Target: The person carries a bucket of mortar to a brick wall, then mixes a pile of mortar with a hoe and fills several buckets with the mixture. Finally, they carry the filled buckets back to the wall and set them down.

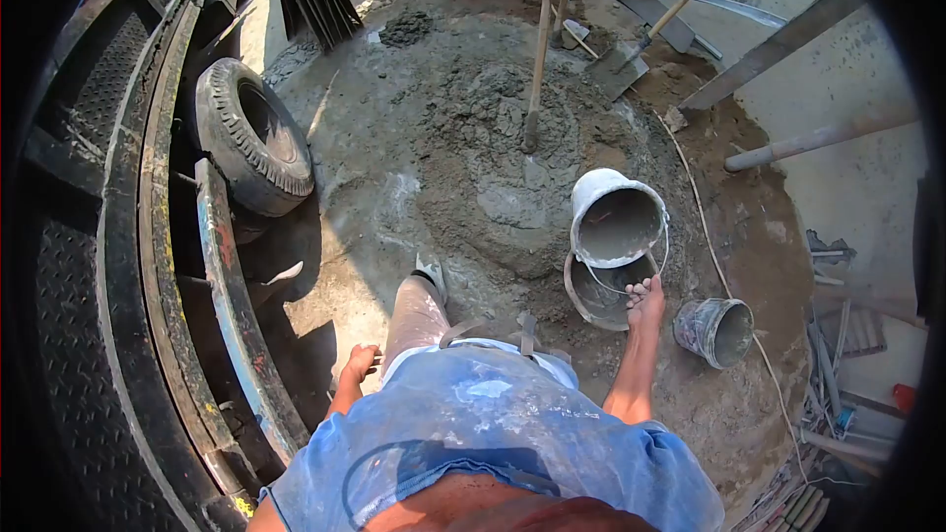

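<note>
Buckets: two stacked buckets sit on the ground at the edge of the mortar pile; the white bucket (617, 218) rests tilted inside the rim of the dark bucket (597, 294) beneath it.
Right hand (645, 301): reaches down to the dark bucket's rim; fingers (642, 286) spread at the rim beside the wire handle; whether they clamp it cannot be told.
Left hand (360, 363): hangs low beside the leg, fingers loosely curled, holding nothing.
Third bucket (715, 331): lies tilted on the ground, just to the right of the right hand, apart from the stack.
Mortar pile (493, 153): grey, wet, in the middle of the ground.
Hoe (537, 64): stands upright in the pile.
Shovel (641, 34): lies beyond the pile.
Tyre (251, 133): leans at the left, near a truck frame.
</note>
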Demonstrator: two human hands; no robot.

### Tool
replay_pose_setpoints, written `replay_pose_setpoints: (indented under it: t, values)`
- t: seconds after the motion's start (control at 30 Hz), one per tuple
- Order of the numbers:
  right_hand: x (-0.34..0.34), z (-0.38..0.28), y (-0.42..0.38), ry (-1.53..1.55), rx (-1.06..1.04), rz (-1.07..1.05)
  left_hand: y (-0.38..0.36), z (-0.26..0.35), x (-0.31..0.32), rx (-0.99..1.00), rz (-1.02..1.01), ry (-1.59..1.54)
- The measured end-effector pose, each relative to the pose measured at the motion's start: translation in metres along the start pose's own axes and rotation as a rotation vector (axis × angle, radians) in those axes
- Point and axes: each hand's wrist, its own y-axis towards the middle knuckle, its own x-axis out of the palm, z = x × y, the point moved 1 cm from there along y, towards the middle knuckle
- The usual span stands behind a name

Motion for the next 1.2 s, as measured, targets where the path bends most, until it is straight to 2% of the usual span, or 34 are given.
replay_pose_setpoints:
  t: [0.07,0.1,0.17,0.2,0.23,0.27,0.3,0.33,0.4,0.5,0.57,0.6,0.63,0.67,0.7,0.73,0.77,0.8,0.83,0.87,0.9,0.97,1.0,1.03,1.1,1.17,1.2]
  values:
    - [0.071,-0.015,-0.012,0.038,0.047,0.004,0.021,0.070,-0.037,0.059,0.042,0.148]
    - [0.113,-0.030,-0.012,0.071,0.080,-0.025,0.035,0.124,-0.053,0.094,0.073,0.239]
    - [0.190,-0.046,-0.020,0.123,0.114,-0.082,0.067,0.217,-0.099,0.394,0.006,0.369]
    - [0.223,-0.046,-0.014,0.123,0.134,-0.164,0.088,0.260,-0.121,0.585,0.002,0.252]
    - [0.260,-0.046,-0.012,0.142,0.139,-0.160,0.082,0.311,-0.132,0.632,0.084,0.029]
    - [0.299,-0.046,-0.014,0.153,0.198,-0.173,0.055,0.369,-0.145,0.674,0.087,0.060]
    - [0.338,-0.045,-0.013,0.159,0.257,-0.186,0.037,0.417,-0.153,0.650,0.070,-0.057]
    - [0.374,-0.041,-0.011,0.164,0.261,-0.181,0.028,0.456,-0.161,0.714,0.069,-0.079]
    - [0.442,-0.025,-0.003,0.179,0.316,-0.271,0.037,0.507,-0.183,0.767,0.071,-0.086]
    - [0.538,-0.002,0.029,0.234,0.416,-0.238,0.087,0.560,-0.225,0.866,-0.015,0.132]
    - [0.592,0.023,0.063,0.243,0.443,-0.202,0.128,0.573,-0.258,0.724,0.097,0.250]
    - [0.625,0.027,0.083,0.241,0.443,-0.152,0.173,0.561,-0.281,0.729,0.127,0.213]
    - [0.662,0.030,0.105,0.249,0.445,-0.104,0.207,0.549,-0.302,0.648,0.179,0.162]
    - [0.686,0.036,0.120,0.256,0.441,-0.081,0.231,0.535,-0.315,0.537,0.218,0.129]
    - [0.702,0.043,0.134,0.276,0.441,-0.120,0.220,0.536,-0.322,0.348,0.185,0.362]
    - [0.715,0.047,0.135,0.230,0.463,-0.071,0.220,0.539,-0.321,0.130,0.138,0.362]
    - [0.746,0.040,0.146,0.210,0.456,-0.052,0.214,0.544,-0.314,0.032,0.126,0.338]
    - [0.765,0.037,0.148,0.216,0.457,-0.038,0.210,0.546,-0.310,0.050,0.139,0.189]
    - [0.781,0.034,0.151,0.199,0.438,-0.030,0.212,0.555,-0.315,0.034,0.082,0.267]
    - [0.802,0.026,0.159,0.188,0.413,-0.028,0.225,0.553,-0.323,0.271,-0.085,0.394]
    - [0.823,0.020,0.168,0.204,0.407,-0.017,0.210,0.587,-0.316,0.070,-0.108,0.002]
    - [0.863,0.013,0.194,0.226,0.397,0.046,0.223,0.639,-0.310,0.016,0.065,0.180]
    - [0.881,0.015,0.213,0.264,0.382,0.028,0.249,0.658,-0.327,0.116,-0.069,0.349]
    - [0.899,0.012,0.225,0.288,0.381,0.054,0.244,0.705,-0.326,0.046,-0.103,0.444]
    - [0.940,0.004,0.262,0.331,0.368,0.104,0.244,0.793,-0.308,0.096,-0.095,0.359]
    - [0.966,0.009,0.293,0.366,0.361,0.173,0.300,0.846,-0.319,0.138,-0.118,0.228]
    - [0.980,0.012,0.302,0.393,0.359,0.209,0.311,0.884,-0.313,0.194,-0.059,0.241]
